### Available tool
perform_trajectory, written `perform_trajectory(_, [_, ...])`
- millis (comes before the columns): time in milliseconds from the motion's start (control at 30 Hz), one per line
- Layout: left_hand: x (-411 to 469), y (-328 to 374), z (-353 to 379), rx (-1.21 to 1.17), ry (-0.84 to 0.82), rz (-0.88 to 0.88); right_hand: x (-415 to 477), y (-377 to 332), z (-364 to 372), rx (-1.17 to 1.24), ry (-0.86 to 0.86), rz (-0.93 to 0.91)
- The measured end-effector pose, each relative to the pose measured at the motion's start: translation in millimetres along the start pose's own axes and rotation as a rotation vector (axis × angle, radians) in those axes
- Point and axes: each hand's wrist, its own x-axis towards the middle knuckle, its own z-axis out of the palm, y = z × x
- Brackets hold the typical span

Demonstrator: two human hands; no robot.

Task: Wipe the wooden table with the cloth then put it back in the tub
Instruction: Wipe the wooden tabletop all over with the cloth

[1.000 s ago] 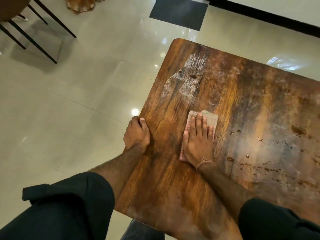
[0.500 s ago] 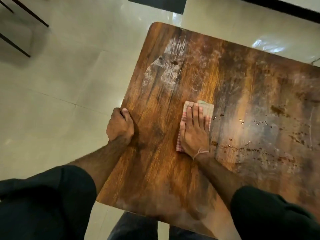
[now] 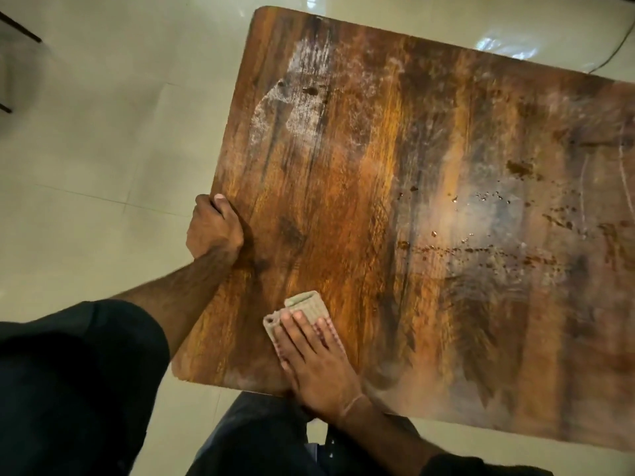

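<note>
Head view: a person's right hand lies flat, fingers straight, pressing the folded cloth onto the table close to its near edge, not far from the near-left corner. Half a second earlier the same hand and cloth were further in, toward the middle of the top; the stroke has drawn them back toward the person. The left hand has stayed where it was, fingers curled over the left edge with the thumb on top, bracing the table. The strip along the left side reads as the part just wiped. A whitish smear remains near the far-left corner, and brown spots and droplets are scattered across the right half, well apart from the cloth. The wiping therefore appears to be in its early to middle stage, with most of the dirty area still to cover. The tub is not in sight, so the return of the cloth is not yet in hand.
</note>
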Motion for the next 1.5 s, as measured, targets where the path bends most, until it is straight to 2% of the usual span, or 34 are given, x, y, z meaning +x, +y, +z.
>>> perform_trajectory(100, [0.1, 0.1, 0.7, 0.0, 0.004, 0.0, -60.1, 50.3, 11.9, -0.095, 0.011, 0.075])
perform_trajectory(233, [-0.2, 0.4, -0.8, 0.003, 0.004, 0.001, -104.0, 97.9, 9.9, -0.076, -0.017, 0.133])
perform_trajectory(367, [0.5, 0.3, -0.9, -0.001, 0.012, -0.001, -93.2, 74.5, 11.2, -0.064, 0.0, 0.19])
perform_trajectory(500, [-0.7, -3.6, 4.0, 0.009, 0.044, 0.038, -45.7, 17.8, 11.5, -0.048, -0.003, 0.018])
perform_trajectory(600, [-2.8, -7.7, 9.1, 0.047, 0.074, 0.129, -11.8, -17.3, -0.3, 0.012, -0.008, 0.025])
perform_trajectory(733, [-10.4, -12.0, 16.7, 0.062, 0.144, 0.232, -7.6, -2.3, -1.7, 0.024, -0.004, -0.022])
perform_trajectory(800, [-20.3, -12.0, 19.2, 0.077, 0.177, 0.24, -15.9, 27.0, -2.0, 0.035, 0.012, 0.049])
perform_trajectory(933, [-52.0, -10.3, 26.4, 0.125, 0.123, 0.306, -40.2, 99.6, -9.3, 0.042, 0.087, 0.262])
perform_trajectory(1033, [-70.7, -9.5, 31.3, 0.163, 0.094, 0.377, -42.8, 115.2, -13.0, 0.064, 0.129, 0.393])
perform_trajectory(1100, [-82.8, -6.5, 35.0, 0.166, 0.065, 0.414, -36.8, 110.7, -12.4, 0.074, 0.146, 0.413])
perform_trajectory(1267, [-113.6, 3.4, 45.7, 0.174, -0.002, 0.484, -2.8, 137.2, -23.6, 0.038, 0.143, 0.249])
perform_trajectory(1400, [-136.2, 15.5, 55.3, 0.168, -0.055, 0.55, 5.5, 178.4, -36.8, 0.11, 0.167, 0.398])
perform_trajectory(1500, [-150.5, 25.3, 62.9, 0.173, -0.096, 0.594, 4.2, 176.1, -37.8, 0.093, 0.229, 0.497])
